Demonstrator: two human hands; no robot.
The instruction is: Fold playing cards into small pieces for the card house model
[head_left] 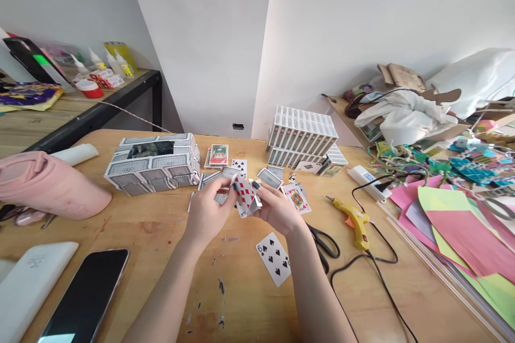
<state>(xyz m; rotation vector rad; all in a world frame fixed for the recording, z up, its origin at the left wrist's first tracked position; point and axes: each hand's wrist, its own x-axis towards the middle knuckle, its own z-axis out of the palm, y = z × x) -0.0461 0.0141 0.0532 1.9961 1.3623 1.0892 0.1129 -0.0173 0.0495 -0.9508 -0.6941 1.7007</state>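
Between both hands, over the middle of the table, is a playing card (244, 193) with red diamonds. A small white folded part shows at its right edge; whether that belongs to the same card I cannot tell. My left hand (211, 209) pinches the card's left side between thumb and fingers. On the right side, my right hand (277, 206) grips it with the thumb on top. Loose playing cards lie behind the hands, among them a face card (296, 198). A spades card (274, 259) lies face up near my right forearm, beside black-handled scissors (325, 244) partly hidden by that arm.
A box covered in cards (155, 163) stands left, near a pink tumbler (52, 185) and a phone (84, 295). Stacked card boxes (301, 136) stand at the back. A yellow glue gun (352, 220) with its cord, a power strip (368, 182) and coloured paper (466, 225) lie right.
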